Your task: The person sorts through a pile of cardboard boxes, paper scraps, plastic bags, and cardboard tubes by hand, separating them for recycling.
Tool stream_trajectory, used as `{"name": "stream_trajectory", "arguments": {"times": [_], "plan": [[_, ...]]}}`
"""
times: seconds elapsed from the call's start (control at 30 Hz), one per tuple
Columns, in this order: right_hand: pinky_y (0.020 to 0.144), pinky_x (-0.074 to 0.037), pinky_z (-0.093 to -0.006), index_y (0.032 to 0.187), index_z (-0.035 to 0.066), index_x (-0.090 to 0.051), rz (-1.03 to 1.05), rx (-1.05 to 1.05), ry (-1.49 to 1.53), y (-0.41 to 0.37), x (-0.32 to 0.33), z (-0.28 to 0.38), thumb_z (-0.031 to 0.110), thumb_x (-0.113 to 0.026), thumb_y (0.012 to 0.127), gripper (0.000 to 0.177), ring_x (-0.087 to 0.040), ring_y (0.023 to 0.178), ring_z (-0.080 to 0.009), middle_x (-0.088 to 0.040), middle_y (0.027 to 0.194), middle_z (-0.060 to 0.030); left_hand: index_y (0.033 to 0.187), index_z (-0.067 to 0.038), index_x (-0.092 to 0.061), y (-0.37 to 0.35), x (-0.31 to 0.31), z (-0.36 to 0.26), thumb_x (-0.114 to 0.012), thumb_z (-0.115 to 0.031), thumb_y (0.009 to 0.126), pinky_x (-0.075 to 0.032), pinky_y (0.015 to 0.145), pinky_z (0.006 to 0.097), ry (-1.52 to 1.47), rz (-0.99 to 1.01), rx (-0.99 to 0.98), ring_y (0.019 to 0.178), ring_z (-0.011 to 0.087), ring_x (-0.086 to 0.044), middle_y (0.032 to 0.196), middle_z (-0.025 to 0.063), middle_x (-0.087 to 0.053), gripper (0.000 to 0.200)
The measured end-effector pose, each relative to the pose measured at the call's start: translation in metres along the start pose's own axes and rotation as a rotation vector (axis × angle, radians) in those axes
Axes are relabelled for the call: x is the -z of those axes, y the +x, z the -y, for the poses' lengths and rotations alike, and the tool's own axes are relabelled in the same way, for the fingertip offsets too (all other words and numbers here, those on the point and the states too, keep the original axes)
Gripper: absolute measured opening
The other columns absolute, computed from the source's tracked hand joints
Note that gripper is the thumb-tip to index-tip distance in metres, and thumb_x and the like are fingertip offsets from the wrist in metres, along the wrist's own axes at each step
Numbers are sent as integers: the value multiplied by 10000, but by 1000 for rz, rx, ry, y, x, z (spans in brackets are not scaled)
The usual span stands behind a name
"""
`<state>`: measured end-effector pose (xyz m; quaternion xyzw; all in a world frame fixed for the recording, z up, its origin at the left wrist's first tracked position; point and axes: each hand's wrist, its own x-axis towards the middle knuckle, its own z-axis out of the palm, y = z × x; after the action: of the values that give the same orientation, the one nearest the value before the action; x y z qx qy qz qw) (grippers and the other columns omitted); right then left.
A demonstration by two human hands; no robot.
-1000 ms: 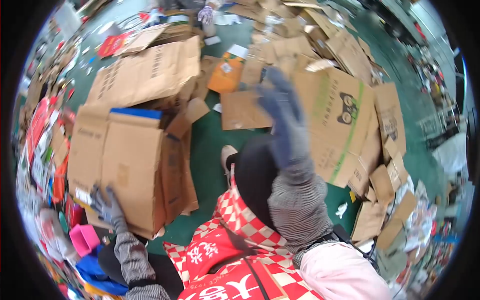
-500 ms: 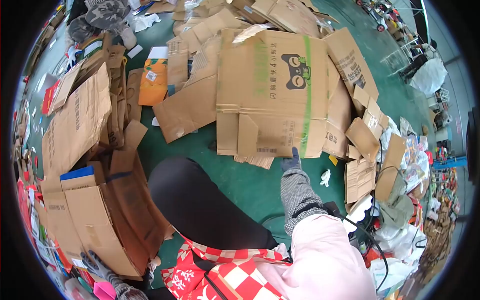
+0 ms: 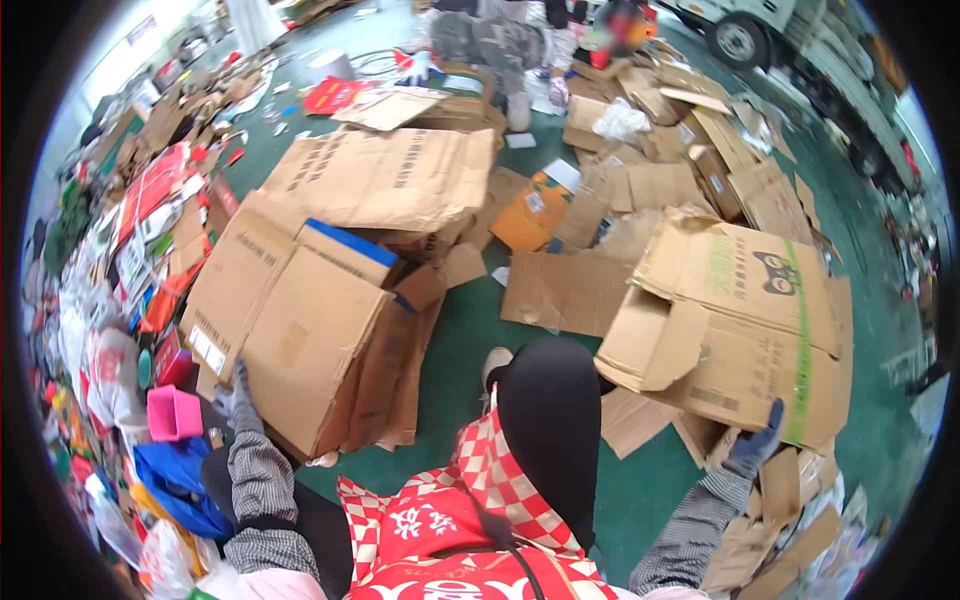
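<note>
My left hand (image 3: pixel 237 400), in a grey glove, grips the near edge of a folded cardboard box (image 3: pixel 300 340) in a leaning stack. Its thumb lies on the board; the other fingers are partly hidden. At the right, my gloved right hand (image 3: pixel 758 445) holds the near edge of a flattened cardboard box (image 3: pixel 730 350) with green tape and a black cat print. The thumb shows on top and the fingers go under the edge. One flap of this box stands partly raised. A large brown sheet (image 3: pixel 390 175) lies behind the left stack.
An orange carton (image 3: pixel 530 212) and a cardboard piece (image 3: pixel 560 290) lie between the stacks. Mixed plastic waste and a pink bin (image 3: pixel 174 413) are at the left. Behind, a person (image 3: pixel 485 45) is near more cardboard, and a truck wheel (image 3: pixel 738 42) shows at upper right.
My view has swung left. The cat-print box now sits further right in view and tilted, its near flap more raised. My left hand has shifted along the left stack's edge.
</note>
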<state>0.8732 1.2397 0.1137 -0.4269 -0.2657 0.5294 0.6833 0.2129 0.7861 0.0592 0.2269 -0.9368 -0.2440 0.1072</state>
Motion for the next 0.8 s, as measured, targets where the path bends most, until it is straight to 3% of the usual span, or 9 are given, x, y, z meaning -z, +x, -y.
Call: {"name": "stream_trajectory", "arguments": {"times": [0.27,0.33,0.4,0.53,0.57,0.6,0.7,0.73,0.8], "plan": [[819,-472,-312,1106,-47,-514,107,518,-499,-32,-75,41,199,-507,847,357,-543,978,-229,-513,1129,-146,1307,-151,-322,10,-16,16,-619,-638,577,-237,996,420,-226,64,49,1226,340,-231,1374,135,-157,927],[827,-465,-303,1089,-62,-524,423,1176,-852,-34,-104,47,198,-516,844,358,-551,967,-223,-518,1128,-157,1317,-166,-307,-7,2,1,-615,-632,583,-213,1008,426,-201,60,83,1244,335,-199,1392,112,-123,922],[804,-469,-291,1054,-91,-537,281,586,-440,-58,-172,46,119,-577,807,326,-574,905,-189,-567,1054,-142,1326,-179,-286,-12,7,-6,-600,-639,593,-179,1022,425,-174,77,104,1264,333,-152,1399,115,-112,921],[586,-456,-232,956,-43,-598,436,746,-573,-146,-311,37,101,-624,779,230,-563,720,-108,-618,888,-98,1333,-190,-269,4,-29,17,-583,-653,600,-152,1032,419,-258,-6,73,1277,330,-121,1408,126,-108,922],[591,-446,-265,960,-22,-599,467,652,-782,-151,-336,27,123,-622,775,236,-576,732,-152,-613,917,-129,1333,-196,-270,-11,-9,3,-576,-657,605,-143,1037,419,-185,13,100,1283,320,-111,1411,122,-111,915],[698,-452,-302,1038,15,-578,581,1159,-863,-173,-372,18,102,-579,778,275,-586,826,-229,-592,995,-151,1333,-196,-270,-18,2,-5,-576,-657,605,-143,1037,419,-199,11,102,1283,320,-111,1411,122,-111,915],[925,-351,-322,1295,46,-331,918,1444,-648,-220,-463,-60,34,-467,724,587,-427,1132,-221,-373,1313,-92,1334,-204,-271,-26,8,-8,-582,-633,622,-148,1039,416,-149,34,119,1282,302,-128,1411,108,-123,887],[790,-429,-352,1291,19,-308,650,1801,-1134,-243,-493,-90,66,-453,726,586,-450,1090,-210,-387,1292,-86,1334,-204,-271,-27,8,-9,-582,-633,622,-148,1039,416,-163,28,120,1282,302,-128,1411,108,-123,887],[484,-385,-334,1234,26,-367,673,1805,-1476,-303,-536,-139,151,-484,746,518,-506,822,-182,-486,1094,-96,1334,-201,-272,-32,14,-14,-582,-621,636,-153,1039,404,-162,37,143,1280,300,-139,1408,108,-135,872]]}}
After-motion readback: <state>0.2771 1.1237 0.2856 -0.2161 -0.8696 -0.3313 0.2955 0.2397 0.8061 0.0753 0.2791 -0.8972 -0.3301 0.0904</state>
